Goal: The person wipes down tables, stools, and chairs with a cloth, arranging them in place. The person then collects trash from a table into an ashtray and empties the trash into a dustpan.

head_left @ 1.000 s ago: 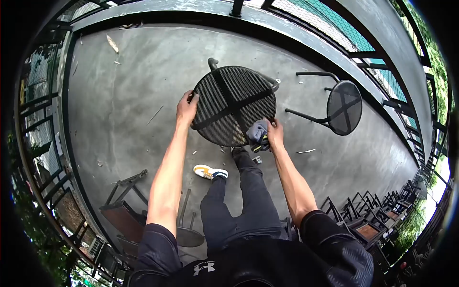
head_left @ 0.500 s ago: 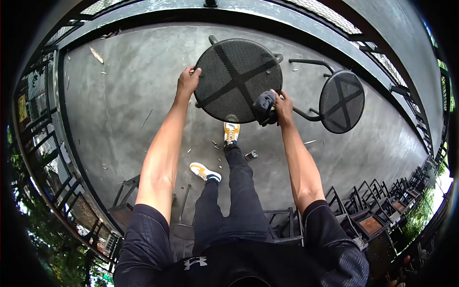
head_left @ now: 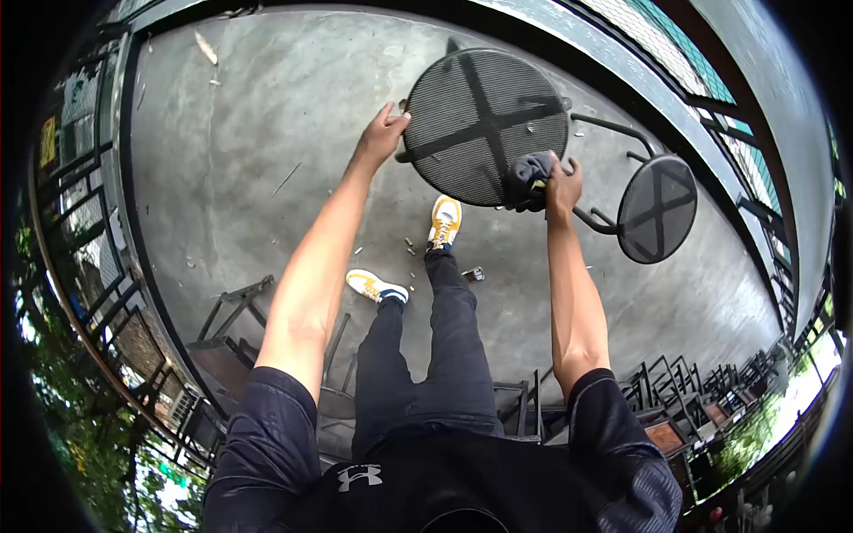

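Note:
A round table (head_left: 444, 102) with a black mesh top and a cross brace under it stands in front of me. My left hand (head_left: 382, 140) is at its left rim, fingertips touching the edge. On the near right part of the top, my right hand (head_left: 564, 185) grips a bundled dark grey cloth (head_left: 533, 167), which has a small yellow-green patch. Part of the cloth hangs over the rim. Beyond my right hand is a second, similar mesh-topped piece (head_left: 657, 209), with bent tubular legs on its left.
My shoes (head_left: 378, 286) are on the grey concrete floor (head_left: 222, 178), where cigarette butts and a small crushed box (head_left: 474, 274) lie. A dry leaf (head_left: 205, 47) is farther off. Dark chairs (head_left: 666, 435) line the lower right. Railings (head_left: 124, 302) border the left side.
The view has shifted and turned slightly. The table and both hands appear farther right and higher in the frame. My right hand still holds the cloth at the table's edge.

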Available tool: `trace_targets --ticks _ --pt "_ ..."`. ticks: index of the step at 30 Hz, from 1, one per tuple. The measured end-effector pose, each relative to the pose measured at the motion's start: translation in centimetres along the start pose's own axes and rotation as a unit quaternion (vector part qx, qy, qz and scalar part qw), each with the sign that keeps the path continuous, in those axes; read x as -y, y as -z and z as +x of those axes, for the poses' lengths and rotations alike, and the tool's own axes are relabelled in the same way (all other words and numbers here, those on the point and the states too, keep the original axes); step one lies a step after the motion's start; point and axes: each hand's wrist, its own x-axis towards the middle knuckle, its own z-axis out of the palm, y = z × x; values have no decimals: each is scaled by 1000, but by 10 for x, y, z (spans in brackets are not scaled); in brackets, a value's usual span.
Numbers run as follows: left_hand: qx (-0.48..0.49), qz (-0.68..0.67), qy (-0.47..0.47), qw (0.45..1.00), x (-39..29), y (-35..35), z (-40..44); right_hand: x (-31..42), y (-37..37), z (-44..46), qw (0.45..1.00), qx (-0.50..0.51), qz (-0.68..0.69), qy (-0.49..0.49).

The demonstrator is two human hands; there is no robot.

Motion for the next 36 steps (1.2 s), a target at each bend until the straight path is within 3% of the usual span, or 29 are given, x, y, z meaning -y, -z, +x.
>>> trace_targets --ticks 2,4,6,9,12,15,18,25,30,33,36 --pt "0 -22 -20 1000 30 16 -30 21 5 -18 999 -19 0 36" --pt "-6 -102 34 994 68 27 -74 28 7 -42 997 -30 2 76" --pt "-44 -168 92 981 105 40 -129 33 -3 -67 986 108 78 102" --pt "-106 -206 184 955 182 57 -204 53 -23 -131 954 257 59 142" --pt "-166 -232 241 928 263 68 -276 79 -46 -208 908 349 12 232" --pt "-148 -274 282 907 324 91 -337 105 -70 -279 859 415 -38 298" --pt "-251 -317 311 860 361 117 -391 124 -100 -360 813 468 -80 338" --pt "-369 -414 262 790 470 161 -453 148 -171 -554 731 534 -117 409" --pt "-434 -494 258 708 520 182 -476 133 -208 -713 629 614 -163 449" --pt "-452 -620 215 604 523 205 -508 112 -227 -797 546 631 -210 509" --pt "-467 -658 208 553 542 206 -530 85 -239 -871 474 657 -239 535"
